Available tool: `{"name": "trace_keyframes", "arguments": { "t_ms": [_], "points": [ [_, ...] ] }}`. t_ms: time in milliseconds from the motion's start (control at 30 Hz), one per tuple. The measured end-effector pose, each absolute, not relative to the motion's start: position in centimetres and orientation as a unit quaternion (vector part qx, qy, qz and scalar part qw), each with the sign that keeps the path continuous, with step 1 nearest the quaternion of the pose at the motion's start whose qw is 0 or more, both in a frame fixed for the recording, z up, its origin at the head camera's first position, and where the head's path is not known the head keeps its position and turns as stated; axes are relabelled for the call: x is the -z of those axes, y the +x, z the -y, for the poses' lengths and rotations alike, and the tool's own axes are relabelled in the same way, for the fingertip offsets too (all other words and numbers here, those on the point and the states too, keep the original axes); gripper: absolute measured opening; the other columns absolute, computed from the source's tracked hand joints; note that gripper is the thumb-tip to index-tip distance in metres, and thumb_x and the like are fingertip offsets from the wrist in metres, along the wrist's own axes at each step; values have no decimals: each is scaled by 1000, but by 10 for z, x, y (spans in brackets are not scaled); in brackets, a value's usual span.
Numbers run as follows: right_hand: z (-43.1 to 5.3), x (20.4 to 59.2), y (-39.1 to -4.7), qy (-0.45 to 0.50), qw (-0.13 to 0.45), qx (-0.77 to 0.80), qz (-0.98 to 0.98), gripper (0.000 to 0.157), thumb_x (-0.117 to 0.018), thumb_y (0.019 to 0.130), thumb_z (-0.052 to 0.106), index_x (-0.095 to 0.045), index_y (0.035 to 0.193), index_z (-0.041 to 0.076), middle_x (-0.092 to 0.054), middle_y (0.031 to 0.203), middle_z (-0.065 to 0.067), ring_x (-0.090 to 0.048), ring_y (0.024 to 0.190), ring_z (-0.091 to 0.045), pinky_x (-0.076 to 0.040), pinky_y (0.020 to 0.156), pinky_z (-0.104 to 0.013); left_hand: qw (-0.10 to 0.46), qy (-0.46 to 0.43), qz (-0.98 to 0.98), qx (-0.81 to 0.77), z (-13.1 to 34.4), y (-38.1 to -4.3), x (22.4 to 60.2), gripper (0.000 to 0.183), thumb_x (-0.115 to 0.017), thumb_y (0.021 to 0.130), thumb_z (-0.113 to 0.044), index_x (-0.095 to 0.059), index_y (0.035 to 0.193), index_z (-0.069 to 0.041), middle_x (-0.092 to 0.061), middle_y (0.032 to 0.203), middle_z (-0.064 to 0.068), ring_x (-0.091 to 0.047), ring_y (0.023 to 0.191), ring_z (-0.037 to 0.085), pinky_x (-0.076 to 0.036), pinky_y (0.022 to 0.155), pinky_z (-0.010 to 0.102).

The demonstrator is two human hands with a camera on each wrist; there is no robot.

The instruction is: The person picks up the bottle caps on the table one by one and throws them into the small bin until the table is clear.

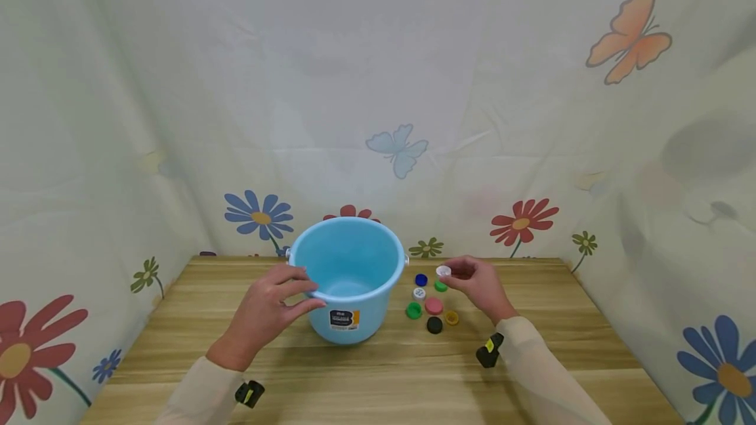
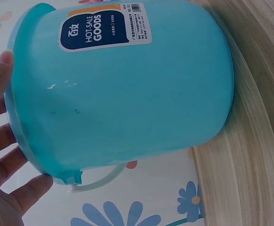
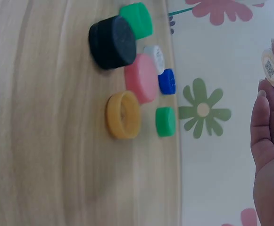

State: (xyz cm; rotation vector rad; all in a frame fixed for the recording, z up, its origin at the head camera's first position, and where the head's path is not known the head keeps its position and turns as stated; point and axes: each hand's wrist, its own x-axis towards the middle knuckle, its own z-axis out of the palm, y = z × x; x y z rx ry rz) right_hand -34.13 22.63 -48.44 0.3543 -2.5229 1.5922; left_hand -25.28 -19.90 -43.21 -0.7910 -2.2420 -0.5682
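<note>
A light blue plastic bucket [image 1: 348, 320] stands upright on the wooden table. My left hand [image 1: 268, 307] holds its near left rim, thumb at the front and fingers at the lip; the left wrist view shows this hand [image 2: 4, 160] at the edge of the bucket [image 2: 137, 94]. To the right, my right hand [image 1: 478, 284] pinches a white bottle cap [image 1: 443, 271], raised above the loose caps. In the right wrist view a printed code shows on this white cap [image 3: 270, 67], held between thumb and fingers.
Several caps lie right of the bucket: blue [image 1: 421, 279], white [image 1: 419, 294], pink [image 1: 434, 305], black [image 1: 434, 325], yellow [image 1: 451, 317], and two green ones [image 1: 414, 310]. A flower-printed cloth [image 1: 437, 84] hangs behind and beside the table [image 1: 390, 392].
</note>
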Motion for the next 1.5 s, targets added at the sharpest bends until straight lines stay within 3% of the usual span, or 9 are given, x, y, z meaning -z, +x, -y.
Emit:
{"name": "trace_keyframes", "arguments": {
  "t_ms": [100, 300, 533, 700, 1000, 1233, 1500],
  "points": [
    [-224, 481, -341, 130, 71, -534, 833, 40, -85, 85, 29, -72, 119, 11, -74, 116, -8, -73, 100, -16, -61, 86, -23, 344, -306, 860, 219, 199, -253, 433, 37, -95, 65, -30, -82, 95, -14, -72, 98, -1, -70, 96, 20, -65, 80, 42],
    [-219, 476, -339, 134, 75, -555, 817, 42, -85, 85, 34, -72, 119, 13, -74, 116, -8, -72, 100, -18, -61, 85, -22, 351, -311, 856, 219, 199, -253, 433, 37, -89, 71, -42, -82, 94, -15, -72, 97, -1, -70, 96, 20, -65, 80, 42],
    [-215, 472, -339, 131, 80, -567, 809, 45, -86, 84, 38, -72, 118, 12, -74, 116, -8, -72, 104, -21, -60, 87, -21, 355, -312, 853, 221, 199, -254, 433, 37, -97, 61, -26, -82, 92, -13, -71, 95, 0, -70, 93, 20, -65, 78, 41],
    [-209, 465, -339, 137, 77, -564, 811, 42, -85, 84, 38, -72, 117, 16, -74, 117, -7, -72, 104, -22, -60, 89, -22, 355, -308, 856, 214, 199, -253, 432, 36, -97, 61, -27, -82, 92, -14, -71, 94, 0, -69, 92, 19, -65, 77, 40],
    [-194, 448, -338, 154, 83, -573, 801, 36, -85, 85, 34, -73, 114, 17, -75, 115, -6, -73, 102, -20, -62, 87, -25, 355, -309, 858, 208, 200, -254, 431, 38, -84, 72, -47, -82, 92, -15, -71, 93, -2, -68, 91, 17, -65, 77, 39],
    [-188, 443, -338, 164, 82, -582, 792, 38, -85, 85, 35, -73, 115, 15, -76, 114, -7, -74, 101, -19, -61, 87, -25, 349, -306, 861, 210, 199, -253, 430, 34, -95, 65, -32, -82, 91, -15, -70, 93, -2, -68, 91, 17, -65, 78, 39],
    [-180, 437, -336, 178, 77, -593, 781, 40, -85, 86, 30, -72, 119, 12, -75, 118, -9, -73, 104, -19, -61, 90, -25, 350, -308, 860, 210, 198, -253, 429, 35, -95, 64, -32, -82, 91, -15, -70, 93, -2, -68, 91, 17, -65, 78, 39]
  ]
}}
